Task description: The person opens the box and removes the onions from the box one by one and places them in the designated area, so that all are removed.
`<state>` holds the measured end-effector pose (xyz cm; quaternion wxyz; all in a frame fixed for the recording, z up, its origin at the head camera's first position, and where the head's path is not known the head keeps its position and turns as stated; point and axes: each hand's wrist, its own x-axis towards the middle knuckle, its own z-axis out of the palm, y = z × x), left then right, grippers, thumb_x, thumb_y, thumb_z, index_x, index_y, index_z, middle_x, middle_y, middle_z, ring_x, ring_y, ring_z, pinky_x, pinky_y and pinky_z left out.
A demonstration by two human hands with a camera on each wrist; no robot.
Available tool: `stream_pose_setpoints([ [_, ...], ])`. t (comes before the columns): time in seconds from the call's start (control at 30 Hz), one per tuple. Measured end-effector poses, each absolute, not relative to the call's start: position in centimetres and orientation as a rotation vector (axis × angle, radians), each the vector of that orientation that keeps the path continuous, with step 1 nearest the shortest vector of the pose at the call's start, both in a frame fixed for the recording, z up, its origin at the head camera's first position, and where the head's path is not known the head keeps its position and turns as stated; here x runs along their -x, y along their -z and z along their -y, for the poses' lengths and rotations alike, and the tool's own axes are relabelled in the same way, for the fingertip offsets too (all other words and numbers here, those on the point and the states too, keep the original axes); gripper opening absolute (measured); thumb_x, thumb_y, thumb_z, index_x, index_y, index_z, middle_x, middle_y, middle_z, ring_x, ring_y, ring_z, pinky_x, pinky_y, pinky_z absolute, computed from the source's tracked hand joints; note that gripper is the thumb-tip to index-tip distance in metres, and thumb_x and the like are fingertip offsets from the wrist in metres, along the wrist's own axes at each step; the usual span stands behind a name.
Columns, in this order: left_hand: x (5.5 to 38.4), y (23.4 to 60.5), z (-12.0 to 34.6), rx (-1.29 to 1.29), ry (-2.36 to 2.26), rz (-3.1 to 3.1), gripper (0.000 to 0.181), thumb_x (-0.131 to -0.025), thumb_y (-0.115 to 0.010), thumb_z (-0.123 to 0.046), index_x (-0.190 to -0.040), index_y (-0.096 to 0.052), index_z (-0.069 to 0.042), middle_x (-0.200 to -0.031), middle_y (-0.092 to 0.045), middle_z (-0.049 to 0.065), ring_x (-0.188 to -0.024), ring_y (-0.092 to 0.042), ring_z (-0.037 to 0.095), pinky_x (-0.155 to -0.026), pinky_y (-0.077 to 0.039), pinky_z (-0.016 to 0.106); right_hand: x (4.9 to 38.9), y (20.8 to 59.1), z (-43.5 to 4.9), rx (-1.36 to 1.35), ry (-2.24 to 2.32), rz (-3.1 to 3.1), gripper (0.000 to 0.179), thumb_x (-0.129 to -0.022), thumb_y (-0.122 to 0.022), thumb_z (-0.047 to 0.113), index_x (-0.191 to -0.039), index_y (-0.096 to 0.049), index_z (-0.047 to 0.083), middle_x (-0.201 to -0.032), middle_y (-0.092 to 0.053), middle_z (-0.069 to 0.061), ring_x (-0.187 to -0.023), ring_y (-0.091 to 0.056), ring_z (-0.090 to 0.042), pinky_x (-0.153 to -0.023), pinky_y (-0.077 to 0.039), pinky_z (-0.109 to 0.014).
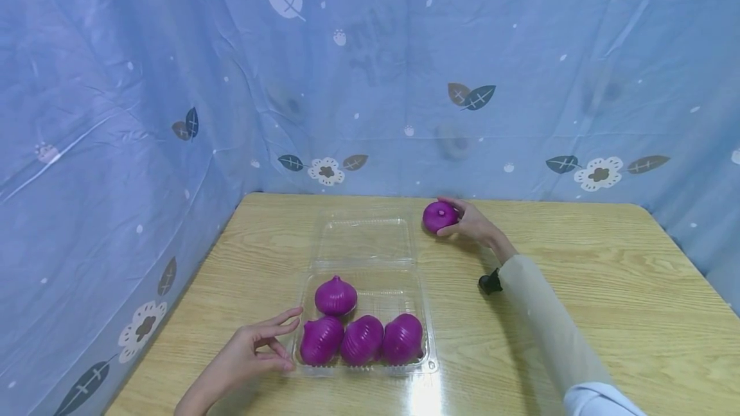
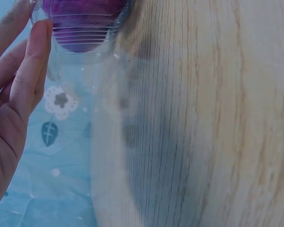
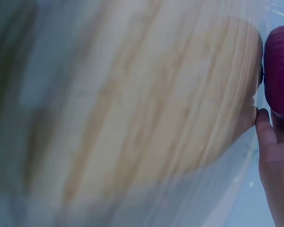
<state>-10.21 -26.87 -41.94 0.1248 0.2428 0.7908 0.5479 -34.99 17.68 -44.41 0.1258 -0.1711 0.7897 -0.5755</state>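
Observation:
A clear plastic clamshell box (image 1: 430,313) lies with its lid (image 1: 365,242) folded back on the table. Several purple onions (image 1: 336,296) sit in its base, a row along the front and one behind at the left. My left hand (image 1: 254,348) is at the box's left edge, thumb by the front corner; in the left wrist view its fairly straight fingers (image 2: 35,61) meet the clear wall. Beyond the box on the right, my right hand (image 1: 471,220) holds another purple onion (image 1: 437,217) between thumb and fingers. That onion shows partly in the right wrist view.
A small black object (image 1: 490,282) lies on the wooden table (image 1: 584,287) beside the right sleeve. Blue leaf-patterned cloth (image 1: 376,114) hangs along the table's back and sides.

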Motion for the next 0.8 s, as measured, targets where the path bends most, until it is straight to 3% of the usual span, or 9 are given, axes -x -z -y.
stream_pose_setpoints([
  [0.3,10.3,42.0,26.8,-0.713,-1.604,-2.296,0.068,-0.083,-0.074,-0.010,-0.137,-0.040,0.012,-0.138,-0.034,0.039,-0.077,-0.067,0.015,-0.075,-0.059,0.032,35.2,44.8,-18.1,0.533,1.669,-2.299,0.089,-0.074,-0.078,-0.004,-0.148,-0.029,0.002,-0.146,-0.033,-0.026,-0.132,-0.035,-0.044,-0.110,-0.031,-0.053],
  [0.47,10.2,42.0,26.7,-0.737,-1.600,-2.301,0.065,-0.083,-0.074,-0.011,-0.134,-0.043,0.014,-0.140,-0.035,0.035,-0.077,-0.067,0.015,-0.075,-0.059,0.033,34.9,44.8,-18.9,0.512,1.705,-2.260,0.089,-0.075,-0.076,-0.005,-0.149,-0.027,0.001,-0.150,-0.028,-0.024,-0.137,-0.028,-0.042,-0.113,-0.027,-0.052],
  [0.53,10.1,42.0,26.8,-0.754,-1.604,-2.303,0.063,-0.083,-0.074,-0.011,-0.131,-0.045,0.016,-0.145,-0.038,0.024,-0.077,-0.066,0.014,-0.075,-0.059,0.034,34.7,44.7,-19.2,0.511,1.722,-2.244,0.089,-0.076,-0.076,-0.005,-0.149,-0.026,0.000,-0.153,-0.025,-0.022,-0.139,-0.024,-0.041,-0.114,-0.025,-0.050],
  [0.7,10.0,42.1,26.9,-0.771,-1.631,-2.274,0.060,-0.083,-0.073,-0.008,-0.129,-0.045,0.018,-0.145,-0.040,-0.018,-0.078,-0.066,0.013,-0.074,-0.058,0.036,33.9,44.1,-20.3,0.508,1.714,-2.261,0.083,-0.081,-0.074,0.000,-0.148,-0.026,-0.001,-0.156,-0.022,-0.018,-0.141,-0.021,-0.039,-0.115,-0.023,-0.046],
  [0.8,10.0,41.9,27.0,-0.769,-1.633,-2.276,0.060,-0.083,-0.073,-0.008,-0.129,-0.045,0.017,-0.143,-0.039,-0.025,-0.079,-0.065,0.013,-0.074,-0.059,0.035,33.5,43.5,-21.0,0.510,1.683,-2.303,0.078,-0.085,-0.071,0.003,-0.148,-0.026,-0.003,-0.155,-0.022,-0.020,-0.141,-0.020,-0.039,-0.115,-0.025,-0.047],
])
